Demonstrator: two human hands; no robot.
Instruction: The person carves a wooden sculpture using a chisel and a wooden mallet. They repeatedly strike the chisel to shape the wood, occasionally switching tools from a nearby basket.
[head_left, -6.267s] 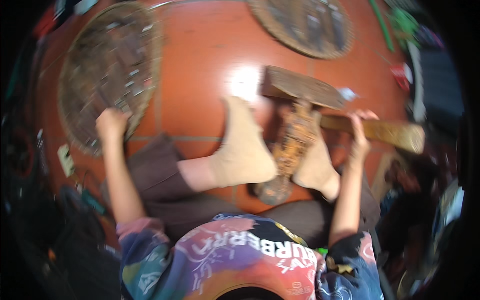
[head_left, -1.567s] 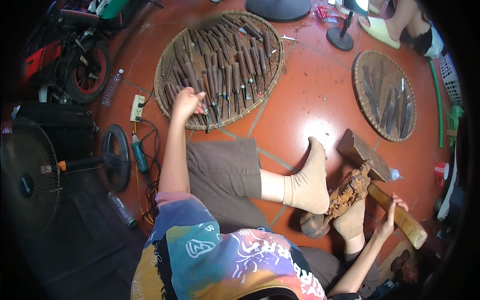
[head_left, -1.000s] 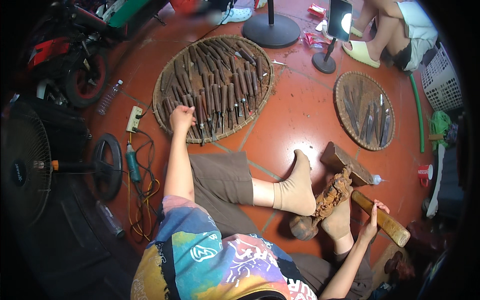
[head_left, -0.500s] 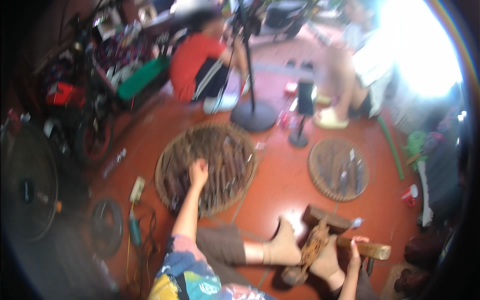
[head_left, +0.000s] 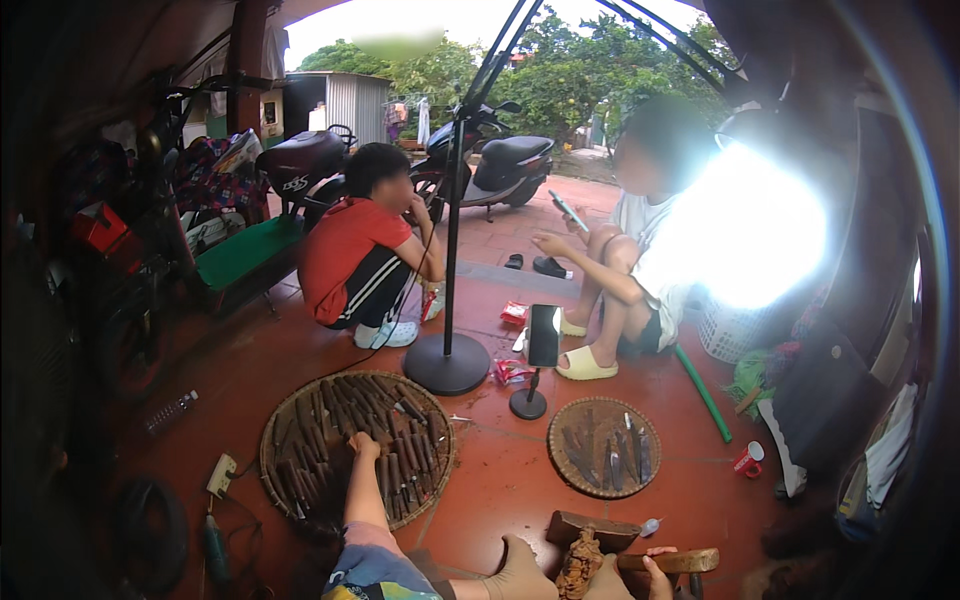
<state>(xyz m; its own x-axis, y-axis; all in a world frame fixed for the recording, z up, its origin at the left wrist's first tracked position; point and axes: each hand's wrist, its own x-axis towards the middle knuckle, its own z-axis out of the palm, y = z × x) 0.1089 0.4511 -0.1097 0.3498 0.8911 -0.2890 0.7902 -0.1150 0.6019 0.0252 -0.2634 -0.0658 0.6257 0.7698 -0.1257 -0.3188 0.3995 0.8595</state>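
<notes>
Nearest, the right hand (head_left: 657, 577) wraps its fingers round one mallet (head_left: 692, 561), beside one carving (head_left: 578, 566) between two socked feet (head_left: 519, 572). One block (head_left: 567, 526) lies just past. The left hand (head_left: 366, 446), fingers curled, hangs over a large tray (head_left: 266, 452) of many chisels (head_left: 395, 467); whether it holds one, I cannot tell. Past its right edge, one smaller tray (head_left: 605, 492) carries several blades (head_left: 614, 464).

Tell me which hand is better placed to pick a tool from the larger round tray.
Probably the left: the left hand is over the larger round tray, at its wooden-handled tools, while the right hand holds a wooden club well to the right of that tray.
</notes>
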